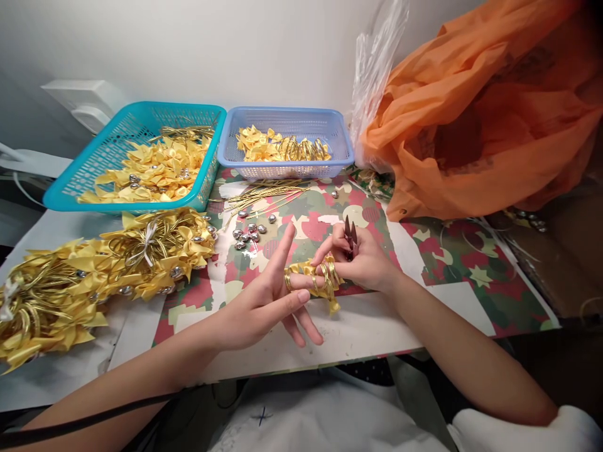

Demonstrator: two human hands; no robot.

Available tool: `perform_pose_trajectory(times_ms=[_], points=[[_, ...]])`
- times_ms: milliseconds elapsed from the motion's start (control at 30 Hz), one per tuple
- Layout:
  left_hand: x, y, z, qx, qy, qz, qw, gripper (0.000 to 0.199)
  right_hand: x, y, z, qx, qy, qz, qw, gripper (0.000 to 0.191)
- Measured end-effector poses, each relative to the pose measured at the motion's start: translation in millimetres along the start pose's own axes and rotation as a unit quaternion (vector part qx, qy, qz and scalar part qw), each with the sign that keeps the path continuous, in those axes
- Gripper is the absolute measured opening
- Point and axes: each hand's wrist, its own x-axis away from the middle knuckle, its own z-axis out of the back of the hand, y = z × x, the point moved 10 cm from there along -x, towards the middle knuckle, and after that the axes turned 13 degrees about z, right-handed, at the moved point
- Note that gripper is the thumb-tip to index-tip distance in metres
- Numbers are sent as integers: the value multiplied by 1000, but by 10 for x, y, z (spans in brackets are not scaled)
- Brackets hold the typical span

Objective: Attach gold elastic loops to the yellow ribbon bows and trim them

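My left hand has its fingers spread, and one finger runs through several gold wire rings with yellow ribbon pieces on them. Against those rings, on the right, is my right hand, its fingers closed round small dark scissors whose blades point up. The right fingertips touch the rings around the left finger. A yellow ribbon end hangs below them. Silver bells lie in a loose group beyond my left hand, and gold cords lie behind the bells.
A teal basket and a blue basket hold yellow ribbon pieces. Bundled ribbon flowers lie at the left. An orange bag and clear plastic stand at the back right. Patterned paper covers part of the table.
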Motion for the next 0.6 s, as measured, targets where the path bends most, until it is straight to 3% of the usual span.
perform_pose_trajectory(times_ms=[267,600], points=[[-22,-2,106,58,21,-33,998,111,4,-1,-6,5,-10,20,1000,41],[-26,-13,204,62,73,-22,995,119,5,8,-10,11,-8,22,1000,42]])
